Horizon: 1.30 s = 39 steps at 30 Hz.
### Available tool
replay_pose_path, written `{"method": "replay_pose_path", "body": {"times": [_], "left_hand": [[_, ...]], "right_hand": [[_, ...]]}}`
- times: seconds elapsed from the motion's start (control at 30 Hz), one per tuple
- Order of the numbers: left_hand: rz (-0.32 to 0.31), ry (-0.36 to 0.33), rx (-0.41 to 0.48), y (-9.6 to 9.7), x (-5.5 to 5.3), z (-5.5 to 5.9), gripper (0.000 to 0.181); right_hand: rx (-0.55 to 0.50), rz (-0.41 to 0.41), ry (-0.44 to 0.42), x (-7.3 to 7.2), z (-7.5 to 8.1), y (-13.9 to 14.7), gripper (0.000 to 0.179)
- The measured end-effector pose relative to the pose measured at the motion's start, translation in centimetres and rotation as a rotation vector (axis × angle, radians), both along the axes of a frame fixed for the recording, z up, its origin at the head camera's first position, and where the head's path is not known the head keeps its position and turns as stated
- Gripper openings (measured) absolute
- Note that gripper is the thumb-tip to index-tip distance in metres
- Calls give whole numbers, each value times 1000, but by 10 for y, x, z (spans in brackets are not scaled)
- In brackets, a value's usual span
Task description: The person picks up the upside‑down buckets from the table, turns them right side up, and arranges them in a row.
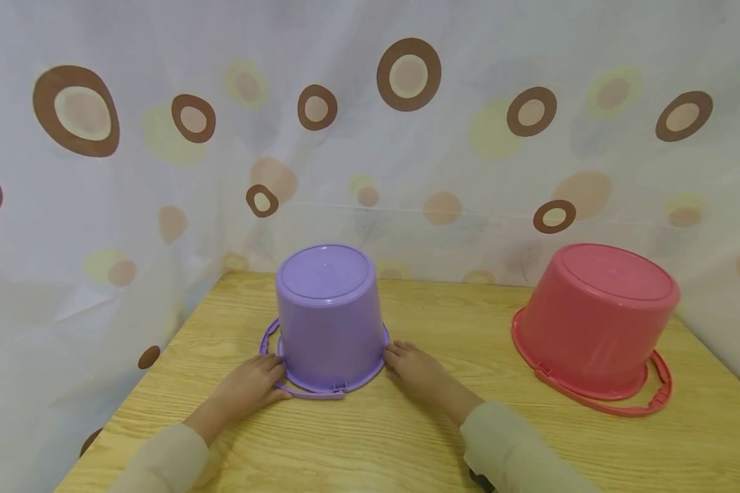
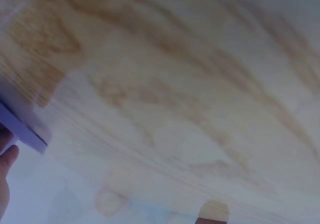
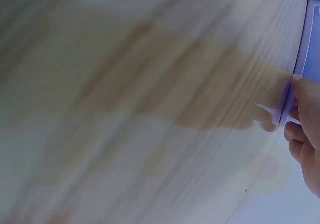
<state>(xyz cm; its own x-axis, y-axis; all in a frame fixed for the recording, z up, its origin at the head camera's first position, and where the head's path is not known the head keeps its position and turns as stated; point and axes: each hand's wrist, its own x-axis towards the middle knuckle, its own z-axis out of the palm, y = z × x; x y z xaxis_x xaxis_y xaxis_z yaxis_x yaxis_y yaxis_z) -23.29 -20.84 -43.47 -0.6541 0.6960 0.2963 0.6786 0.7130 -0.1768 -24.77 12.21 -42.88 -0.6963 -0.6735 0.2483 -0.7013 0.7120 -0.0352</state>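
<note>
A purple bucket [image 1: 329, 332] stands upside down on the wooden table, its base facing up. Its handle [image 1: 311, 395] lies around the rim at the left and front. My left hand [image 1: 249, 385] grips the rim on the left side, next to the handle. On the opposite side, my right hand [image 1: 416, 371] holds the rim at the lower right. In the left wrist view, fingers and thumb lie on both sides of a purple edge [image 2: 22, 131]. The right wrist view shows the thumb and curled fingers [image 3: 296, 136] at the purple rim [image 3: 301, 59].
To the right, a red bucket [image 1: 598, 325] also stands upside down, with its red handle [image 1: 629, 411] lying out at the front. A pale curtain [image 1: 358, 150] with brown rings hangs behind and beside the table [image 1: 345, 452]. A dark object shows under the right sleeve [image 1: 512, 445].
</note>
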Motion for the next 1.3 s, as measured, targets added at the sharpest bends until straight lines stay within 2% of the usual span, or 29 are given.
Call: {"method": "replay_pose_path", "body": {"times": [0.2,0.47,0.73,0.97,1.1,1.3], "left_hand": [[-16,-8,-15,0,0,1,37],[-54,65,-40,-1,0,0,37],[-69,92,-35,-2,0,0,38],[-64,80,-13,-3,0,1,40],[-62,75,-2,-3,0,3,39],[-54,34,-23,-2,2,10,35]], "right_hand": [[25,16,108,-3,0,-6,11],[75,7,125,-3,3,-10,12],[177,29,208,-4,5,-11,14],[128,60,237,-7,4,-9,19],[83,47,245,-7,7,-8,15],[45,49,306,-5,13,-8,8]]}}
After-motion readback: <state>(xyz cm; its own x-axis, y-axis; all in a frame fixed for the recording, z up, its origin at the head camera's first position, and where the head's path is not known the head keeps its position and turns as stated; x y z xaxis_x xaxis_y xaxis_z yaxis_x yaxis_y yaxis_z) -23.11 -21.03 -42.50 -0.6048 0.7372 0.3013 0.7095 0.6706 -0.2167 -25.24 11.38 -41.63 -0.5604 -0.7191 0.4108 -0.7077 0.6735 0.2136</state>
